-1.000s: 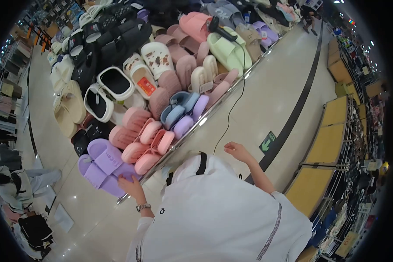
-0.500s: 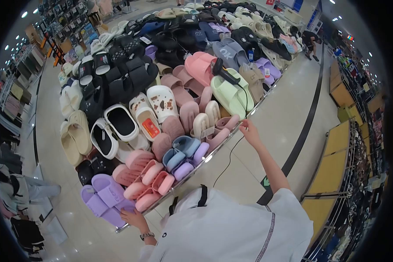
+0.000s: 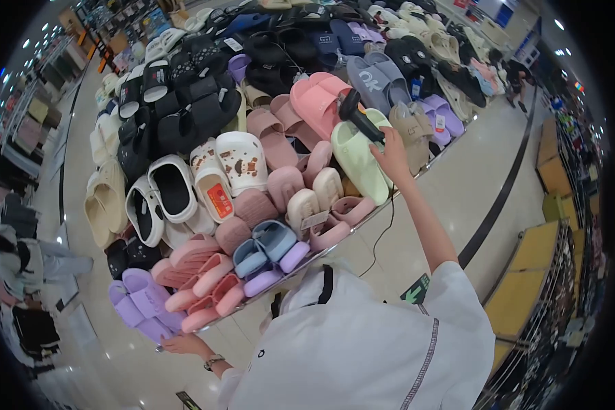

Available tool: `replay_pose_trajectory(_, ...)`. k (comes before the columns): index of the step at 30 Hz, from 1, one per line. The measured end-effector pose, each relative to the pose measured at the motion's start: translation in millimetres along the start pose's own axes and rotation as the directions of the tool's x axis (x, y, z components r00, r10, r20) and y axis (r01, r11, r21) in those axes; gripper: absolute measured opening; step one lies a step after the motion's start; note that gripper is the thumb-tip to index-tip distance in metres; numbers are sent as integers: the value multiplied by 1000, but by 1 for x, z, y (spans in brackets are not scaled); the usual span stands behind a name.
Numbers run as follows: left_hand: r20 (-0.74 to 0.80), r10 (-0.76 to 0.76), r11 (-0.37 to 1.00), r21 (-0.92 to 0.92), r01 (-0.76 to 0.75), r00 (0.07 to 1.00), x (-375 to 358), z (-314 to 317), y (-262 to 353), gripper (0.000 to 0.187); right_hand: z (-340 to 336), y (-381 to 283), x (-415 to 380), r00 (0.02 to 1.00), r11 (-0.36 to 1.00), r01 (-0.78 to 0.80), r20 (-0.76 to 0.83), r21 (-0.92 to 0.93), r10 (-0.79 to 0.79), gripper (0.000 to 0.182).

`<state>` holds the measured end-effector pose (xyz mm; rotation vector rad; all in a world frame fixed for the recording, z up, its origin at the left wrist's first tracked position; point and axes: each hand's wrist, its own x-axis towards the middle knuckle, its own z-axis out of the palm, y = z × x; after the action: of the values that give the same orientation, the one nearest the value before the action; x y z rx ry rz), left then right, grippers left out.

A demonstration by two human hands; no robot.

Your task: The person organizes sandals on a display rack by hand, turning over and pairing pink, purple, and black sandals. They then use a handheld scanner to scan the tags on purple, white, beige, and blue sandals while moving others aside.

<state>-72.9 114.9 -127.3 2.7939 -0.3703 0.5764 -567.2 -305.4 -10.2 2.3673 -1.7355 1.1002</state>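
Note:
My right hand (image 3: 395, 158) is at the lower end of the handle of a black handheld barcode scanner (image 3: 359, 117), thumb and fingers apart; whether it touches the handle is hard to tell. The scanner lies across pale green slides (image 3: 359, 154), its cord (image 3: 383, 232) hanging over the table edge. Coral pink slides (image 3: 316, 102) and beige slides (image 3: 411, 133) flank it. My left hand (image 3: 184, 344) lies with fingers stretched out beside the front corner of the table, just below purple slides (image 3: 147, 304). A watch (image 3: 213, 361) is on that wrist.
The display table, with a metal edge (image 3: 287, 279), is heaped with slides and clogs, including white clogs (image 3: 241, 162). Shelving (image 3: 519, 273) stands on the right. One person (image 3: 37, 256) is at the left, another (image 3: 518, 82) at the far right.
My right hand has moved from the table's edge up and forward to the scanner handle. My left hand has slid off the purple slides to just below them. The view has shifted slightly.

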Motion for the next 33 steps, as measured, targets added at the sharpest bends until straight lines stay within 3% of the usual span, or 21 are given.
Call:
replay_pose_trajectory(1,-185,-76,990,-128,53,980,-6,7,-5,47,1,6,7,999,1000,-1,45,7,1,52)
replay_pose_trajectory(5,-251,-246,966,-136,218,936,-63,-24,6,46,22,45,30,992,998,62,111,17,-64,60)
replay_pose_trajectory(7,-94,-406,896,-235,376,909,-105,-35,19,45,31,55,43,987,995,95,130,18,-97,63)
replay_pose_trajectory(9,-53,-439,872,-266,412,897,-148,-42,27,45,43,54,50,988,994,61,149,-87,-48,64)
replay_pose_trajectory(10,4,-444,851,-311,423,896,-168,-44,30,45,49,53,55,982,994,90,169,-57,-79,64)
replay_pose_trajectory(12,88,-501,776,-395,492,861,-203,-44,31,44,55,52,61,977,972,168,159,-164,-142,62)
replay_pose_trajectory(13,67,-532,768,-381,514,844,-214,-50,35,44,56,46,63,976,979,94,213,-180,-55,58)
replay_pose_trajectory(14,168,-559,658,-506,558,812,-224,-54,40,42,58,42,67,949,984,-19,307,-175,72,54)
replay_pose_trajectory(15,268,-566,522,-615,591,780,-232,-60,45,40,61,39,68,952,983,-48,288,-180,99,52)
replay_pose_trajectory(20,292,-614,434,-651,623,733,-254,-85,65,35,63,40,63,983,986,-24,174,-165,53,49)
replay_pose_trajectory(22,293,-631,404,-666,627,718,-263,-86,65,34,41,29,62,960,983,-183,211,-22,183,53)
replay_pose_trajectory(24,304,-629,428,-633,645,715,-273,-89,62,33,49,51,59,972,965,-230,86,129,220,49)
replay_pose_trajectory(26,328,-636,401,-633,662,698,-284,-81,52,34,54,87,53,991,967,-79,-90,242,104,44)
replay_pose_trajectory(28,356,-637,375,-631,679,683,-288,-68,43,34,4,49,36,913,749,-402,163,527,375,36)
replay_pose_trajectory(30,511,-610,305,-553,775,605,-292,-55,38,34,-21,43,11,879,522,-475,349,708,325,26)
replay_pose_trajectory(31,508,-620,299,-552,778,599,-294,-53,38,34,-36,31,-2,886,444,-463,385,767,258,21)
replay_pose_trajectory(33,569,-446,462,-515,722,691,-285,-49,42,34,-67,-19,-31,872,303,-489,462,818,162,15)
